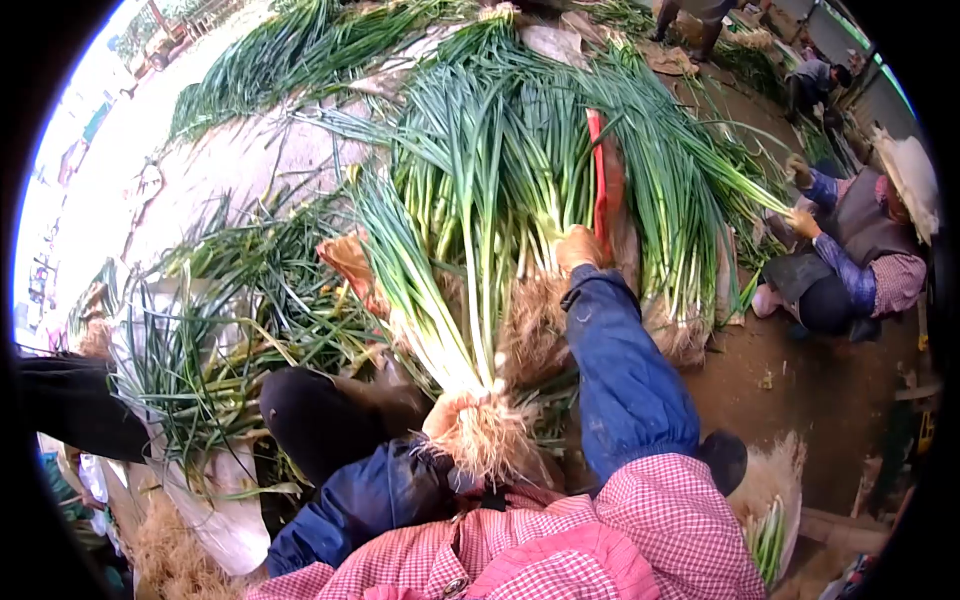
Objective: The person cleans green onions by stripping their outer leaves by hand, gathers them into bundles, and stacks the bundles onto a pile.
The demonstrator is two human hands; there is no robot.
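My left hand [440,414] is closed around the root end of a bunch of spring onions [440,335]. The bunch's pale roots [486,438] hang toward my lap, and its green leaves spread away from me. Stretched forward, my right hand [578,250] is closed at the white stalks of a large heap of spring onions [500,150]; its fingertips are partly hidden among them. A red strip [600,185] stands just beyond that hand. More spring onions [675,230] lie to its right, roots toward me.
Loose stripped leaves [240,340] are piled at left, partly on a pale sheet [215,500]. On the right a co-worker [850,245] sits holding onion stalks. Trimmed roots [165,550] lie lower left. Another leafy heap [290,55] lies at the back.
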